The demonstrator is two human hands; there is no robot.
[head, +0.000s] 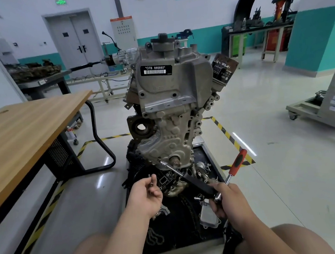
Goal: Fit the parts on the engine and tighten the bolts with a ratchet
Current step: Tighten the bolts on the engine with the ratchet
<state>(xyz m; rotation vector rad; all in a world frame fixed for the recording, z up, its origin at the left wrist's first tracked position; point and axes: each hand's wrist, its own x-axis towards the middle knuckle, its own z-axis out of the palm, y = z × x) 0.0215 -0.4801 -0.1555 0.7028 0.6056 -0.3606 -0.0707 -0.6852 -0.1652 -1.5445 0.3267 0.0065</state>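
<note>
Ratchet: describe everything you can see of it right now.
The ratchet has a red grip with black inserts, a chrome shank and head. The right hand grips it near the head, alongside a black-handled driver; its grip points up and right, apart from the engine.

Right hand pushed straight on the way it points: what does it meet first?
Likely the engine's lower front cover: the right hand grips a ratchet whose extension tip is at it. Depth unclear.
</note>
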